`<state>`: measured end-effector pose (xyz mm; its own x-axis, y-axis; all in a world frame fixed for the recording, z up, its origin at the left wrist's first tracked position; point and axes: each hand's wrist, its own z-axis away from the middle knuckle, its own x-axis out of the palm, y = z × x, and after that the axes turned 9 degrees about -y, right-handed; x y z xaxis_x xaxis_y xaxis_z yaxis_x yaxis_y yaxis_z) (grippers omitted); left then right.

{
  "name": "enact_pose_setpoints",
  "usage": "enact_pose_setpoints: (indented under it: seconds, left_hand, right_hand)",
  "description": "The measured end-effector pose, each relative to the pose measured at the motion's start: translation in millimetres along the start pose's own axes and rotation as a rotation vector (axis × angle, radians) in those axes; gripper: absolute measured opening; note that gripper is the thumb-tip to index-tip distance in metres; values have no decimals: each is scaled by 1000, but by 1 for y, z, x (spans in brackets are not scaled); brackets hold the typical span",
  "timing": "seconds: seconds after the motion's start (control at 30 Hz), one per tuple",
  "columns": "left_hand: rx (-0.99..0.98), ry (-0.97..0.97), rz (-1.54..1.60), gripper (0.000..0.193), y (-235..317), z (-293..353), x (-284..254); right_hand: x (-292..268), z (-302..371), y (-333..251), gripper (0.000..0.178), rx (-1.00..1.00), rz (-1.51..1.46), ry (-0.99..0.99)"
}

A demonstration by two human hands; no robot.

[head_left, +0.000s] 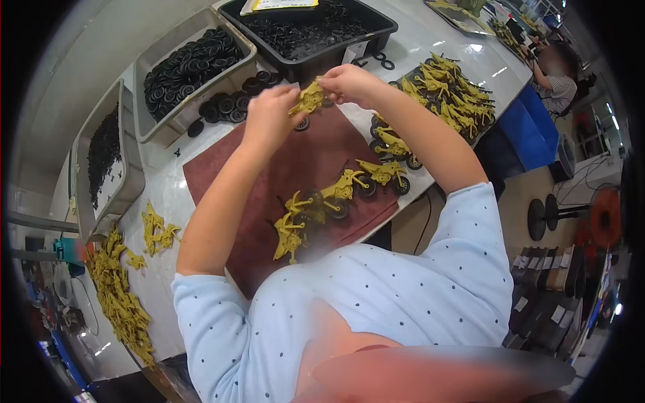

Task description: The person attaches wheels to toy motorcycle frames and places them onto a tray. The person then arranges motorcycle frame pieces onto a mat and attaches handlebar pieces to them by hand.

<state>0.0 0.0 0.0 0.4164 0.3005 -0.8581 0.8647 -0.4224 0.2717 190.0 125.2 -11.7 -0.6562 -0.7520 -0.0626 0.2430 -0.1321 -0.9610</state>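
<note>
Above the far part of a dark red mat [235,168], both my hands grip one yellow plastic toy motorcycle body [311,98]. My left hand [270,114] has its fingers closed on the near left end. The right hand [351,86] pinches the other end with thumb and fingertips. A black wheel [302,123] shows just under the body; whether it is attached I cannot tell. Closer to me on the mat lie several yellow motorcycle bodies [344,187] with black wheels fitted.
Wheels fill a grey bin [247,52], and loose wheels [228,104] lie before it. Small black parts fill a black bin [383,35] and a left bin [127,151]. Yellow bodies [121,302] pile at left, wheeled ones [450,94] at right. Another person [557,87] sits far right.
</note>
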Motion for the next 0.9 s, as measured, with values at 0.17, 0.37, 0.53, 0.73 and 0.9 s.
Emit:
enact_pose_setpoints:
  seconds: [0.17, 0.37, 0.53, 0.73, 0.9]
  left_hand:
    - [-272, -277, -67, 24, -9, -6, 35]
    - [-294, -213, -126, 24, -21, -14, 69]
    - [-322, -188, -121, 23, -19, -20, 75]
    - [-378, -305, -118, 23, -17, -24, 71]
    - [-412, -388, -126, 27, -17, -26, 70]
  right_hand:
    - [14, -26, 1, 37, 197, 517, 108]
    - [2, -51, 17, 38, 59, 805, 142]
    - [4, -53, 15, 36, 62, 855, 168]
    - [3, -58, 21, 41, 58, 888, 200]
    - [-2, -61, 30, 48, 9, 946, 181]
